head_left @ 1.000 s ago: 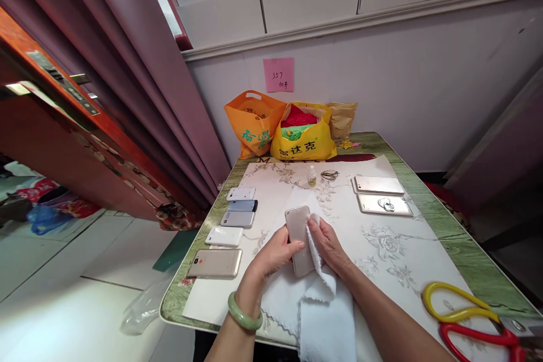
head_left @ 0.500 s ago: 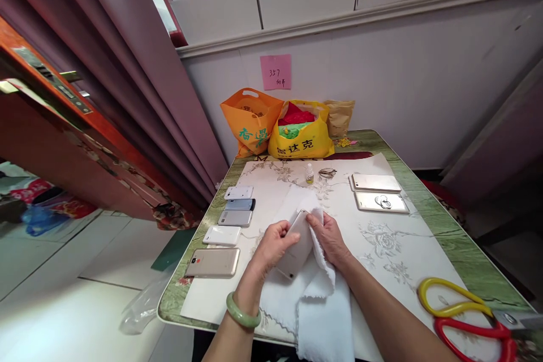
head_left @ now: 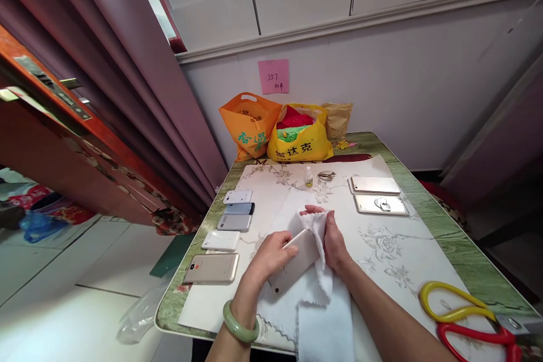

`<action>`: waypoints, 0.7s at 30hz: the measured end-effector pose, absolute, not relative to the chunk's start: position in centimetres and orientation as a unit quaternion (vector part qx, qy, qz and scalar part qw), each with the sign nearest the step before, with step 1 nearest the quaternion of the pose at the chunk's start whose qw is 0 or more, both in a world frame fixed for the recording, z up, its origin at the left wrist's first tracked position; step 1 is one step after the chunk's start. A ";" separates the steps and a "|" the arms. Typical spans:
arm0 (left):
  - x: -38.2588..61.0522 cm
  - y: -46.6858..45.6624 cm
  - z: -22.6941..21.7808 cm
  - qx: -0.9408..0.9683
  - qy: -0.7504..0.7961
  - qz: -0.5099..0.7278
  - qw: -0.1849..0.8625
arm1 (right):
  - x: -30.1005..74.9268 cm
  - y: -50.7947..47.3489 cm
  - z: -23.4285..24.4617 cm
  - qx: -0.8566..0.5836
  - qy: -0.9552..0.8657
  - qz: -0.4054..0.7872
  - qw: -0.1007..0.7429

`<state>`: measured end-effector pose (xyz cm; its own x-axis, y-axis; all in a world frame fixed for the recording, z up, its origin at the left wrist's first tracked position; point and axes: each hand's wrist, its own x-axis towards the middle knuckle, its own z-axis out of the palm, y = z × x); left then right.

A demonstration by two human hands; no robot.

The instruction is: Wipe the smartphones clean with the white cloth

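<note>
My left hand point(head_left: 271, 257) grips a pale gold phone point(head_left: 296, 260), which lies tilted with its top end pointing to the upper right. My right hand point(head_left: 331, 237) presses a fold of the white cloth point(head_left: 322, 305) against the phone's upper end, fingers closed on the cloth. The cloth hangs down over the table's near edge. A green bangle point(head_left: 240, 321) sits on my left wrist.
Several phones point(head_left: 220, 240) lie in a column at the left of the table point(head_left: 428, 203); two gold phones point(head_left: 375, 185) lie at the right. A small bottle point(head_left: 309, 176) and a metal ring stand beyond. Orange point(head_left: 250, 124) and yellow bags point(head_left: 299, 138) are at the back. Large scissors point(head_left: 466, 317) lie at near right.
The phone has turned from upright to tilted, its lower end swinging toward me and left. My right hand with the cloth has moved up over the phone's top end.
</note>
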<state>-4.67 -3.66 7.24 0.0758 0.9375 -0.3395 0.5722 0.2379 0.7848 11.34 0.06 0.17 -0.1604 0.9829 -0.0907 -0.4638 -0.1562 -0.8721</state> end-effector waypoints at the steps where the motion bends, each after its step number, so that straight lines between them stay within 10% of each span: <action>1: -4.7 -3.7 7.3 0.592 0.651 0.195 0.433 | 11.4 -0.1 0.3 -0.338 -0.396 0.670 0.529; 21: -4.2 -3.1 7.2 0.642 0.601 0.261 0.397 | 11.4 0.7 -1.0 -0.422 -0.588 0.471 0.505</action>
